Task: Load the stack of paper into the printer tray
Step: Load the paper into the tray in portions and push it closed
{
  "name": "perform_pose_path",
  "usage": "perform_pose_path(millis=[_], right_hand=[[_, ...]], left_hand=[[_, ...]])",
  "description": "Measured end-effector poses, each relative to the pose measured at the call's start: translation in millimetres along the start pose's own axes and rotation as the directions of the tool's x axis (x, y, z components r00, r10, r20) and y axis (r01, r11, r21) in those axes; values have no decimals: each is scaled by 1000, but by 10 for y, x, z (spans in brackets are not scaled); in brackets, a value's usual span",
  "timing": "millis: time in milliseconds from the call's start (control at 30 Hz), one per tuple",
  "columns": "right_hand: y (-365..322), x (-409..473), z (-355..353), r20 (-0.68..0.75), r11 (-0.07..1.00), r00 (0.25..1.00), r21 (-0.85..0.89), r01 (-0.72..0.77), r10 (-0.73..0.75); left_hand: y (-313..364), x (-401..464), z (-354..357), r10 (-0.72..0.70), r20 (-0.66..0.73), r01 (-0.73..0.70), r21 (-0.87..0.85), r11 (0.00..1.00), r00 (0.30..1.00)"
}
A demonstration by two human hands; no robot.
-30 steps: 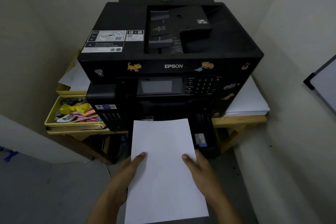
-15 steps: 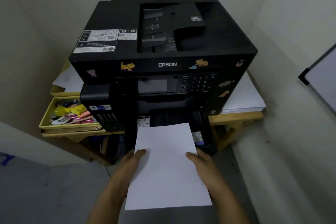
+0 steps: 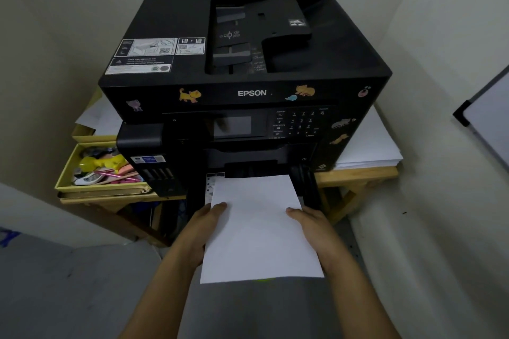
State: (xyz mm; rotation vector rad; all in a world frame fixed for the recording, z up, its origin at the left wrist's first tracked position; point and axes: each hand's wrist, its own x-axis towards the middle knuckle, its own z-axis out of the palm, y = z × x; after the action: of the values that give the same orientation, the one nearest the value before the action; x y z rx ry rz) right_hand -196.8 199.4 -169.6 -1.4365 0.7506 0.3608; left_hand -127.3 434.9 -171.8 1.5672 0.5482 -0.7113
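Observation:
A white stack of paper [image 3: 260, 228] is held flat in front of a black Epson printer [image 3: 248, 69] on a wooden table. My left hand [image 3: 203, 228] grips the stack's left edge and my right hand [image 3: 312, 224] grips its right edge, thumbs on top. The paper's far edge lies over the pulled-out black tray [image 3: 304, 187] at the printer's bottom front. How thick the stack is cannot be seen from above.
A yellow box [image 3: 66, 173] of pens and small items sits left of the printer. Another pile of white sheets [image 3: 369, 143] lies on the wooden table [image 3: 358, 176] at right. Walls close in on both sides; a whiteboard [image 3: 487, 115] hangs at far right.
Both hands have carried the paper forward and down, so its far edge now reaches the tray mouth. The view has also dropped closer to the printer.

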Motion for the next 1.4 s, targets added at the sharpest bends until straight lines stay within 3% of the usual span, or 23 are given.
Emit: perform_pose_path(millis=[333,733,1100,1267,1400], right_hand=[[-197,275,-56,32,999,998,-19,-44,45],[-315,456,-67,62,996,997,-77,-44,49],[-215,534,-54,91,996,995,-76,-41,48],[-277,632,-21,90,999,996,-47,-12,16],[-320,761,-9,79,997,996,-71,-24,30]], left_hand=[[78,241,77,4,-38,-6,-52,999,999],[212,397,149,71,-52,-69,43,997,996],[173,420,68,-23,-50,30,141,990,998],[222,496,62,9,-67,-3,97,995,998],[243,618,91,35,-89,-19,168,986,995]])
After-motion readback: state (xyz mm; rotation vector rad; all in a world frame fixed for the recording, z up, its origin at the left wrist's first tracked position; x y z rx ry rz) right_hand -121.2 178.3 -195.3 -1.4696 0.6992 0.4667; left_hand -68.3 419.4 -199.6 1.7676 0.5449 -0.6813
